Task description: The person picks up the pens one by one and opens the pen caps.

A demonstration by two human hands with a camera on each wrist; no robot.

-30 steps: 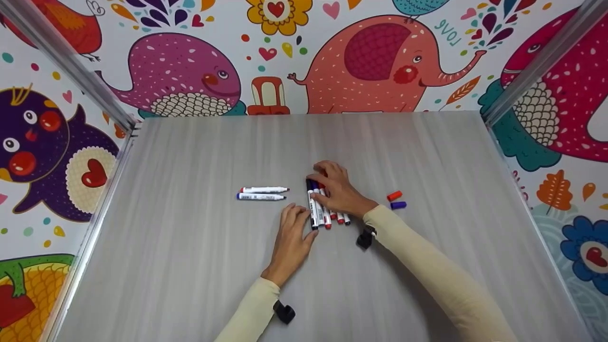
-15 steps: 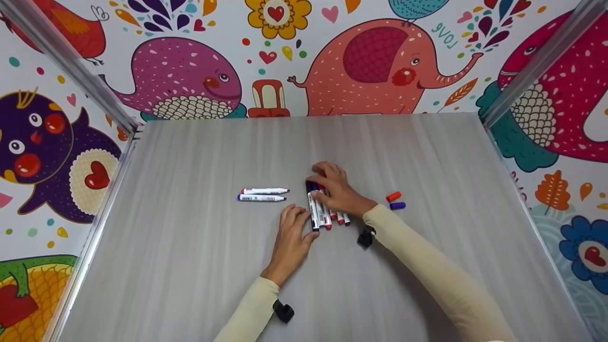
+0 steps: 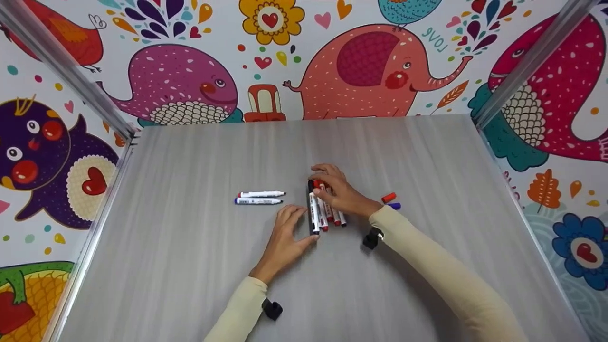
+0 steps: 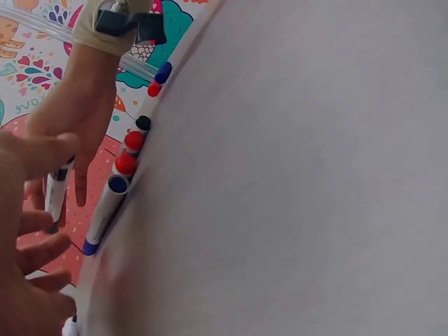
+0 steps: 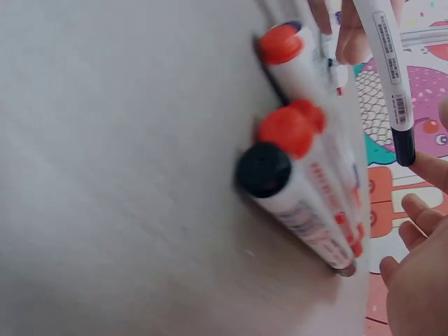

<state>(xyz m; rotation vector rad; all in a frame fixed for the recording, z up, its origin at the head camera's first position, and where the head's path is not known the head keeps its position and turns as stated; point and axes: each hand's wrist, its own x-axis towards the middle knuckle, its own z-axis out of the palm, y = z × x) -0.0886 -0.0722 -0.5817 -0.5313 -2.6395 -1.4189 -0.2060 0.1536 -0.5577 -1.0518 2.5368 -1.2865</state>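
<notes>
A white marker with a black cap (image 3: 314, 211) is raised off the table between both hands. My left hand (image 3: 285, 237) holds its near end, thumb at the tip and other fingers spread to the left. My right hand (image 3: 344, 194) pinches its far end; in the right wrist view a fingertip meets the black cap (image 5: 404, 147). Below and to the right lies a row of several capped markers (image 3: 328, 211) with red, black and blue ends, partly covered by the right hand. In the left wrist view a blue-ended marker (image 4: 105, 210) shows beneath.
Left of the hands lie two uncapped markers side by side, one red-ended (image 3: 261, 194) and one blue-ended (image 3: 259, 201). A loose red cap (image 3: 388, 197) and a blue cap (image 3: 393, 206) lie beyond the right wrist. Patterned walls border the grey table (image 3: 190, 266).
The black-capped marker has come up from the row, held between both hands. My left wrist has shifted left and the thumb reaches out more. The head view has tilted slightly.
</notes>
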